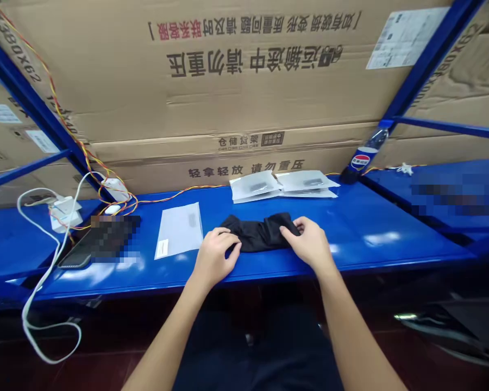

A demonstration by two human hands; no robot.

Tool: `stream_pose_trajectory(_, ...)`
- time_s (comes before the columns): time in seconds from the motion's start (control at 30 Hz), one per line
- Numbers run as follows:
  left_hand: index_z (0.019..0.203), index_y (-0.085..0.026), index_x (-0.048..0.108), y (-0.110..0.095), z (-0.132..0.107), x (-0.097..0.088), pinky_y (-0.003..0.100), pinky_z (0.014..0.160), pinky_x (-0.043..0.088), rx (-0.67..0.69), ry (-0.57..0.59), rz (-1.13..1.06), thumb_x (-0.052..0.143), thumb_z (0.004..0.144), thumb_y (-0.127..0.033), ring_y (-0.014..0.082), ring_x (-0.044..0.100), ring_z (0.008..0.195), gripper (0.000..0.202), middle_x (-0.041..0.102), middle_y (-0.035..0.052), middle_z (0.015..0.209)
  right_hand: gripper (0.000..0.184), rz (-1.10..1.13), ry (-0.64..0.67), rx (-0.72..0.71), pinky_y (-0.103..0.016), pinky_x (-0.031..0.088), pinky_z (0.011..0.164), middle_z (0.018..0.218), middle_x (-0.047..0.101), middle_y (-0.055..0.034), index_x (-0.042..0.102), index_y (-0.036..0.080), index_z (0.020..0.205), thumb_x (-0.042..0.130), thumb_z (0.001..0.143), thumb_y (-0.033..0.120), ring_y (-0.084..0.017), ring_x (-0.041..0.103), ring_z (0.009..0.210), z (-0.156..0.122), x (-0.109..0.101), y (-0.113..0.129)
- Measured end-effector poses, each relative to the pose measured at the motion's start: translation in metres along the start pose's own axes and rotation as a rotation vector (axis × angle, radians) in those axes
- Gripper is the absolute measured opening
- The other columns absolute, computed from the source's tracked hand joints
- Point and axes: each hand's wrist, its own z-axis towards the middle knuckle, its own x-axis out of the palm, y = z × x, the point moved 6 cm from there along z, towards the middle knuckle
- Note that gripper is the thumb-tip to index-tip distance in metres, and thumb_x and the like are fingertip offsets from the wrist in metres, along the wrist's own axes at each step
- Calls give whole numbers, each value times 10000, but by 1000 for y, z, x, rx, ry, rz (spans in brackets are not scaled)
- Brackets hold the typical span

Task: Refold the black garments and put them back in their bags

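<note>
Blue steel shelf deck (395, 251) running level beneath the fingers (289, 230), catching pale glare from the room light; large cardboard cartons (228, 108) standing packed on the rack straight ahead of the fingers, Chinese warning print facing out; blue steel rack uprights (427, 60) rising to the right of the fingers; more cartons (0, 130) sitting well left of them; dark reddish floor (93, 372) showing below them

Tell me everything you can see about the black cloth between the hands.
The black cloth is a soft, matte fabric, bunched into a rumpled, elongated bundle; its folds hide what garment it is. It lies on the glossy blue shelf. The left hand touches its left end, and the right hand touches its right end.
</note>
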Motion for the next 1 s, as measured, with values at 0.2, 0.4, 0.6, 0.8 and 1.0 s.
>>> stream_pose_trajectory(0.2,978,-219,789,-1,-1,2,446,861,607,2,60,-3,604,1008,-215,269,732,948,187,826,77,997,216,102,-382,-82,-432,525,853,993,746,-114,659,241,968,685,852,421,-311,678,924,7,-34,22)
stream_pose_trajectory(0.4,962,-215,791,1,0,6,452,888,603,10,89,-9,621,970,-171,273,731,972,176,831,78,1029,207,-77,-158,-548,-472,499,920,1136,719,-139,723,234,1150,563,1020,255,-330,618,1065,-40,36,84)
stream_pose_trajectory(0.6,944,-220,773,5,-2,-4,383,921,606,-99,-10,81,576,984,-198,234,735,960,202,815,65,971,322,-111,-20,-708,-468,504,874,1101,758,-132,793,219,1152,524,1091,385,-318,645,1057,-65,57,92)
stream_pose_trajectory(0.8,1278,-107,710,51,2,-38,569,1106,503,-526,-117,385,527,1041,-387,407,626,1311,410,700,245,1348,611,-249,46,-766,-623,366,1215,1570,589,-164,580,175,1545,493,1077,559,-388,455,1505,-61,47,76)
stream_pose_trajectory(1.0,1191,-61,753,76,5,-45,582,952,569,-731,192,596,522,1040,-359,477,697,1176,406,740,298,1185,847,-284,209,-757,-663,261,1300,1641,518,-149,419,181,1655,597,990,675,-396,368,1585,-75,47,58)
